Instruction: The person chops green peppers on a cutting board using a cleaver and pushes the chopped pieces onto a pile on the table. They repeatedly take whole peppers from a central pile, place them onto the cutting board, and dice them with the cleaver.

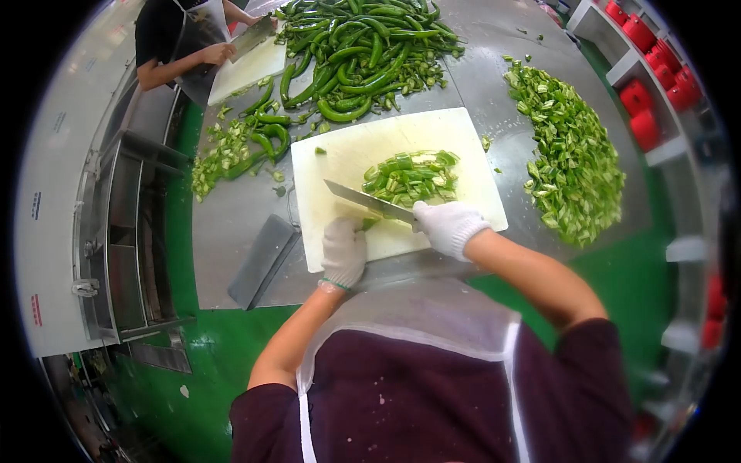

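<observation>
Floor [208, 355], green, shows along the near edge of a steel bench [231, 224]. A white board [324, 204] lies mid-way along that edge, longer side crosswise; a grey slab [265, 258] slants at the near left corner. Over the board's near part, the gloved left hand [343, 251] has its fingers curled beside a green piece [370, 223]; whether they grip it I cannot tell. The gloved right hand [450, 228] has its fingers closed around the handle of a knife [367, 201]. This is over the board, long axis slanting, tip toward the bench's left edge and somewhat toward the far one. Slices [409, 176] lie just beyond the blade. A long heap [575, 150] of cut peppers follows the right edge; whole peppers [363, 54] are piled toward the far edge. Past the right edge, shelves [617, 69] carry red containers [639, 32]. By the far left corner, a co-worker [158, 35] holds another knife [252, 37].
</observation>
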`<state>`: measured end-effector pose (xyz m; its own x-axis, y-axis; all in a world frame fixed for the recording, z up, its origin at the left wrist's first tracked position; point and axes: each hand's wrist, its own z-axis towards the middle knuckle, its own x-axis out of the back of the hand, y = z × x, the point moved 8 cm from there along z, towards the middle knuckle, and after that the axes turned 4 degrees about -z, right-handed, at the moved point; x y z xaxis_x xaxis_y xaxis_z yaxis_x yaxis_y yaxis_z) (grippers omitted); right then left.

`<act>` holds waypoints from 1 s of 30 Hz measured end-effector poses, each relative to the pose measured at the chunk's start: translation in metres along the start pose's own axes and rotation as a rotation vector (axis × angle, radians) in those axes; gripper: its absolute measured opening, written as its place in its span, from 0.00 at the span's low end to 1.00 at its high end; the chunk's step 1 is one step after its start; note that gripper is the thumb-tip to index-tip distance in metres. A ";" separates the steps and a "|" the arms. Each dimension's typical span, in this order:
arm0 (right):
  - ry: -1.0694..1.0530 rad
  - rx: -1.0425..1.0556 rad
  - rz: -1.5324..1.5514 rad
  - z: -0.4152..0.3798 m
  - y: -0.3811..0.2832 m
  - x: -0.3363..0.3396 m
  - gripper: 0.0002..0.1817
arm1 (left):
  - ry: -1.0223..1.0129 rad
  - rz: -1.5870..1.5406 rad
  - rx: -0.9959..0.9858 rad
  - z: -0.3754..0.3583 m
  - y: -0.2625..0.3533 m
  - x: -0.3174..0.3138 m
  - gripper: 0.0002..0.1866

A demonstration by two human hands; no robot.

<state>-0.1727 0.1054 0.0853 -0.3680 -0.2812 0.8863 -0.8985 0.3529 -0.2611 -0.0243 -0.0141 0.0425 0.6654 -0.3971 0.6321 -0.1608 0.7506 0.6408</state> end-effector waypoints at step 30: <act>-0.178 -0.220 0.617 0.036 -0.055 -0.029 0.21 | 0.190 0.097 0.032 0.000 -0.024 0.033 0.18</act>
<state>-0.1214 0.0617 0.0603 -0.8484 -0.1058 0.5187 -0.4487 0.6637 -0.5984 0.0013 -0.0454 0.0475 0.7709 -0.2151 0.5996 -0.2513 0.7622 0.5966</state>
